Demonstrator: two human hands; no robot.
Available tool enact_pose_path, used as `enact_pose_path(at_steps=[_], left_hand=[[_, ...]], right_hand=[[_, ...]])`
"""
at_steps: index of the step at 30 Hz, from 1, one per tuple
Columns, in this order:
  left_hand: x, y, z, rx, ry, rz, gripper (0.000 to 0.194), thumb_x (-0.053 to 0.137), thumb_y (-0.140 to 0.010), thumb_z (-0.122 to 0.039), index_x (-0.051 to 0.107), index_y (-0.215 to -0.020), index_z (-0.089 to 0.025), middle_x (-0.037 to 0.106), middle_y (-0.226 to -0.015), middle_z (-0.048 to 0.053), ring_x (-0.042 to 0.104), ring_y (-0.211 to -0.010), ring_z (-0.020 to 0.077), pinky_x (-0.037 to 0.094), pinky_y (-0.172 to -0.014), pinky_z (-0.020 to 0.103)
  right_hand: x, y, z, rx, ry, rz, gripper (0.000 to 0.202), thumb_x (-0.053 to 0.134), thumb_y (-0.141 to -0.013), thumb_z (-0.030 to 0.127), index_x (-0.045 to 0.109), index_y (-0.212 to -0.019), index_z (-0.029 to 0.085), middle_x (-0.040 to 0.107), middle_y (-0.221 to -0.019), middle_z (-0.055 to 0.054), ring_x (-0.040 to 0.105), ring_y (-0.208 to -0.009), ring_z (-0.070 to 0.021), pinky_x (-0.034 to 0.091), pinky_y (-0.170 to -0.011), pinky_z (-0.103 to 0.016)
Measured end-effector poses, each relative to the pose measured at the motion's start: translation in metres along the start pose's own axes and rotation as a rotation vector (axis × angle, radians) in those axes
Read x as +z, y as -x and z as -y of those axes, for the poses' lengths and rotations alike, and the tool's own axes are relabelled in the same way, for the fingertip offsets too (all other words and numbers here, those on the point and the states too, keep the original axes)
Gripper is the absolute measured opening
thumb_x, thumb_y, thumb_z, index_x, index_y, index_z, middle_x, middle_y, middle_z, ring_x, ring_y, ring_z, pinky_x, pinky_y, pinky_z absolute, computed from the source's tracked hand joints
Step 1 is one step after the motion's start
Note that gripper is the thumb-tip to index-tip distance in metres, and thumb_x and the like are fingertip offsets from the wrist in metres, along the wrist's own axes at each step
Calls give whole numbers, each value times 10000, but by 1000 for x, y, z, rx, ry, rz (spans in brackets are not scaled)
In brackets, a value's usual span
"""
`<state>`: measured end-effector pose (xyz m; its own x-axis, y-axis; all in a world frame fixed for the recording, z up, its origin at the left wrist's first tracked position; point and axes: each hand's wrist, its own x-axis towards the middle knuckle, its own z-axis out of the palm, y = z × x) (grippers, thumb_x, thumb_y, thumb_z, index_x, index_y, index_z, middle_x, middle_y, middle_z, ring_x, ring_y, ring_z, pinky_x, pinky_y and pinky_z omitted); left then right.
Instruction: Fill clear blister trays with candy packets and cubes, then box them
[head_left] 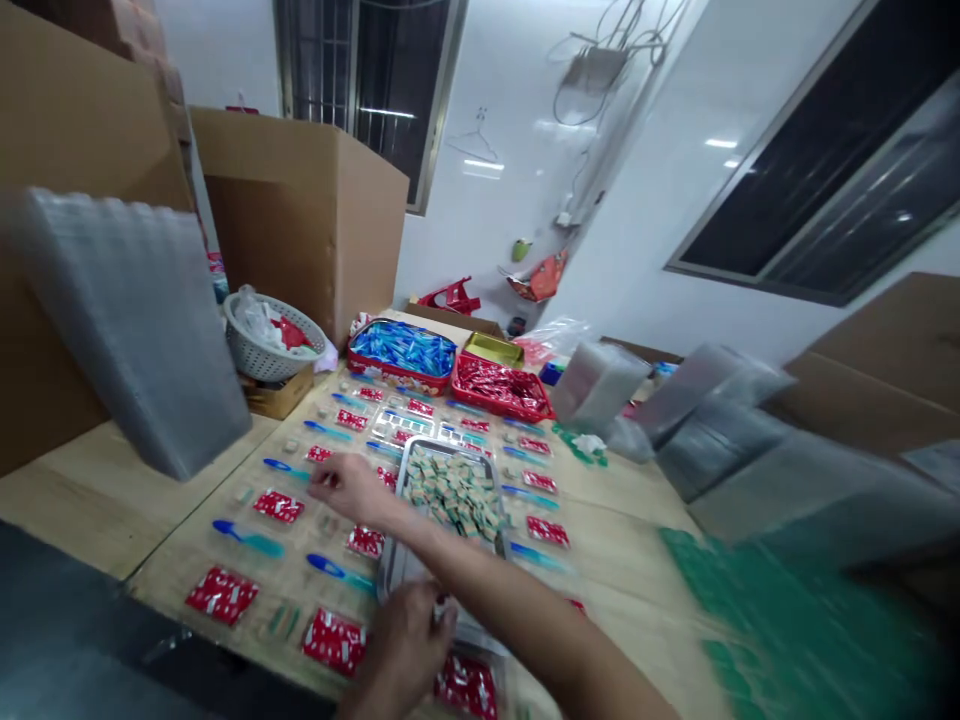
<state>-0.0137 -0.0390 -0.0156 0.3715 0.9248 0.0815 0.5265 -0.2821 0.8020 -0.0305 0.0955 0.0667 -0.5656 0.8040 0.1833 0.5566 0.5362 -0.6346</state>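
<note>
My right hand (351,486) reaches across to the left over rows of clear plastic trays, fingers pinched. Whatever they hold is too small to make out. Close by are a red dotted packet (279,506) and a blue plastic brush-like piece (286,468). My left hand (411,632) is closed low in the view, over the near end of a metal tray (409,565); something small and pale may be at its fingertips, blurred. Many small pale green-edged pieces (454,490) fill the far part of that metal tray. My right forearm covers part of it.
Behind the rows stand a red box of blue pieces (403,345) and a red basket of red packets (501,388). Clear plastic stacks stand left (142,330) and right (720,420). A white basket (274,345) and cardboard boxes (300,190) are at the back left.
</note>
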Motion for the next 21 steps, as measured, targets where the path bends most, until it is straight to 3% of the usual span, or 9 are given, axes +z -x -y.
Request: enact_pose_path(at_steps=[4, 7, 9, 12, 16, 21], left_hand=[[-19, -21, 1, -32, -78, -40, 136, 513, -772, -100, 623, -825, -161, 640, -792, 35, 592, -768, 169, 446, -719, 280], [-22, -46, -3, -45, -173, -44, 149, 508, -758, -102, 626, -821, -168, 640, -819, 36, 591, -792, 173, 424, -727, 270], [-15, -61, -5, -41, -258, -30, 152, 503, -785, -140, 623, -873, -174, 643, -897, 48, 591, -861, 184, 417, -772, 276], [-1, -76, -5, -41, -353, -6, 154, 499, -816, -192, 600, -930, -168, 629, -993, 77, 572, -971, 206, 402, -845, 292], [11, -80, -4, -70, -407, -5, 115, 500, -793, -154, 575, -880, -166, 616, -990, 85, 562, -987, 212, 395, -848, 292], [4, -71, -5, -101, -429, -1, 231, 478, -740, -68, 561, -920, -186, 633, -913, 46, 586, -912, 188, 405, -769, 268]], right_hand=[[-77, 84, -57, 155, 46, -119, 84, 630, -731, 144, 704, -758, 171, 667, -690, -3, 581, -641, -124, 391, -593, -199], [-98, 146, -94, 325, 236, -152, 149, 591, -709, 99, 699, -780, 173, 671, -733, -22, 585, -691, -152, 397, -640, -230], [-95, 176, -108, 343, 329, -91, 208, 556, -711, 91, 691, -842, 178, 671, -816, -38, 590, -776, -170, 398, -690, -241], [-79, 198, -111, 306, 446, -23, 277, 508, -716, 81, 660, -921, 188, 649, -916, -56, 571, -879, -186, 384, -738, -251], [-63, 199, -106, 276, 496, -11, 203, 505, -729, 102, 637, -861, 181, 636, -899, -66, 561, -872, -193, 368, -739, -264], [-60, 198, -108, 249, 444, -11, 147, 491, -790, 153, 631, -826, 180, 629, -874, -64, 562, -842, -186, 361, -713, -262]])
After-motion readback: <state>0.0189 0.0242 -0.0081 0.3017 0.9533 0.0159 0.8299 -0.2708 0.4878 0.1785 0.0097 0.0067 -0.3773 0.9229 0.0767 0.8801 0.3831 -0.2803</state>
